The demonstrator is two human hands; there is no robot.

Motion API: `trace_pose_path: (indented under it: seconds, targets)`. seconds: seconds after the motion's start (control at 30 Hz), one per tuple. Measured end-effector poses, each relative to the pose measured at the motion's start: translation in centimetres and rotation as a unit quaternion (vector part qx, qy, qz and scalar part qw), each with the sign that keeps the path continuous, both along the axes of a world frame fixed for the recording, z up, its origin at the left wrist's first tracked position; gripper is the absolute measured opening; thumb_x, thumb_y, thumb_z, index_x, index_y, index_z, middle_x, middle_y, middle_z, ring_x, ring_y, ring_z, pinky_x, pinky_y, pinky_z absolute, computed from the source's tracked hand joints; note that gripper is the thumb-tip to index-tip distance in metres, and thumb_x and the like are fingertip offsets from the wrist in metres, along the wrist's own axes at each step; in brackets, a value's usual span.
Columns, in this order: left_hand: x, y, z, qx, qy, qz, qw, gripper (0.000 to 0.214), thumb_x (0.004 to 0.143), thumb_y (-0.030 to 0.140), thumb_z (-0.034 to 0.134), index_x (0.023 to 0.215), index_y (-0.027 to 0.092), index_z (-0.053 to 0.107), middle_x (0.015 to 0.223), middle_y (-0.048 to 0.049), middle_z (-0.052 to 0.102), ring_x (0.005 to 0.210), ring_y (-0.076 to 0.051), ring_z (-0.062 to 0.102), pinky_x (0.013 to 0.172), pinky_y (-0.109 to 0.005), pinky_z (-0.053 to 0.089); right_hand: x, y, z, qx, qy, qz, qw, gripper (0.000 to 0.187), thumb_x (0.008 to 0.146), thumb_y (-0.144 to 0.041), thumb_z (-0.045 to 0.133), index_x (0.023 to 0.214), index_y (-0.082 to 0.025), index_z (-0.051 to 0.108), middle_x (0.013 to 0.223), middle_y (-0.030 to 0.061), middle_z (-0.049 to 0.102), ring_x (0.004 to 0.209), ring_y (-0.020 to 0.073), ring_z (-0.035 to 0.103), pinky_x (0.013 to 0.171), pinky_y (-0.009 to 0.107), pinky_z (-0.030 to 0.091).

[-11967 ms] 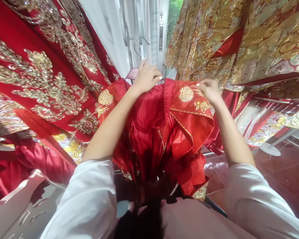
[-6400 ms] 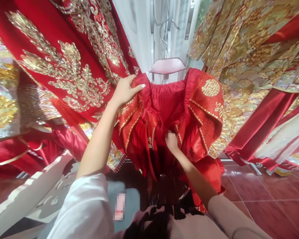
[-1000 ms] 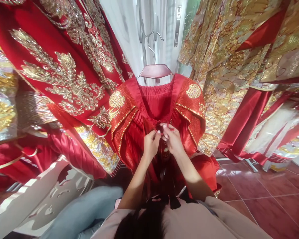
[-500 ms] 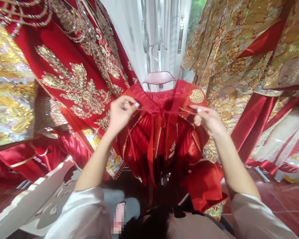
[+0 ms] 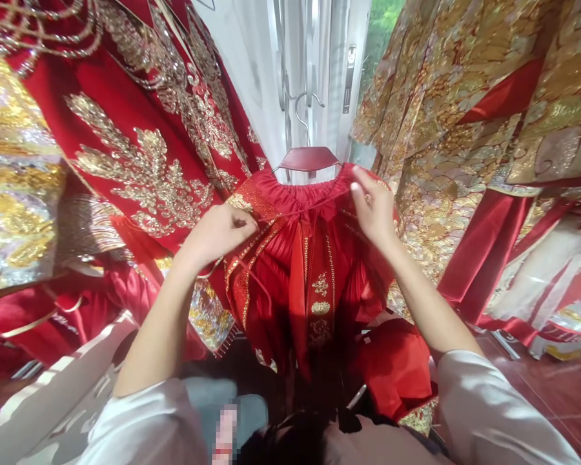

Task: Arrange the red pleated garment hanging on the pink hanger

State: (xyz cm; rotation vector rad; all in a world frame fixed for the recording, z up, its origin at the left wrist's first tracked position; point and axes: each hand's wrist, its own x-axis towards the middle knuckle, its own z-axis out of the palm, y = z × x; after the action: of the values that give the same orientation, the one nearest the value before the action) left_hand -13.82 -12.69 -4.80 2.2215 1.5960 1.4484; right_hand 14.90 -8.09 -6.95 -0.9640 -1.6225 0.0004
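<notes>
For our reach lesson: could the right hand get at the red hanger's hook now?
Probably yes: nothing visible stands between the right hand and the hook, though it holds a red cord.

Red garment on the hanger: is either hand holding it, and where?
Both hold its thin red neckline cord: the left hand one side, the right hand the other, the cord stretched between. Whether they grip its very ends is unclear.
</notes>
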Motion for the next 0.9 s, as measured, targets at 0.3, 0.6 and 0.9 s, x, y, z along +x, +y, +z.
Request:
trace_pose_path:
  seconds: [0.3,0.6,0.9]
  targets:
    - [2.8,4.0,-0.6,0.132,-0.044,0.173,0.975,0.011,0.081,0.021,0.056,0.082,0.020,0.068,0.074,-0.0060,0.059,0.073,-0.021,0.055,0.070,-0.031,0.039,-2.8,-0.5,-1.0,-0.211,-0.072,0.013,0.975,0.005,0.074,-0.010,0.059,0.076,-0.014,0.059,0.052,-0.0013,0.055,0.051,0.0108,0.049,0.060,0.026,0.038]
    - [7.0,6.3,-1.3,-0.139,-0.286,-0.247,0.915,0.037,0.080,0.046,0.061,0.059,0.015,0.059,0.045,0.0066,0.030,0.040,-0.005,0.023,0.042,-0.021,0.018,-3.3,-0.7,1.3,-0.372,0.105,0.366,0.846,0.021,0.071,-0.034,0.072,0.071,-0.013,0.068,0.035,-0.0091,0.039,0.033,0.0011,0.024,0.037,0.018,0.022]
    - [8.0,6.5,-2.1,-0.150,-0.226,-0.279,0.921,0.026,0.057,0.032,0.077,0.052,0.012,0.061,0.052,0.0023,0.053,0.050,-0.006,0.041,0.051,-0.020,0.030,-5.4,1.8,-1.5,-0.149,0.073,0.216,0.962,0.020,0.082,-0.031,0.059,0.082,-0.018,0.074,0.043,-0.0058,0.051,0.042,0.0082,0.046,0.051,0.021,0.037]
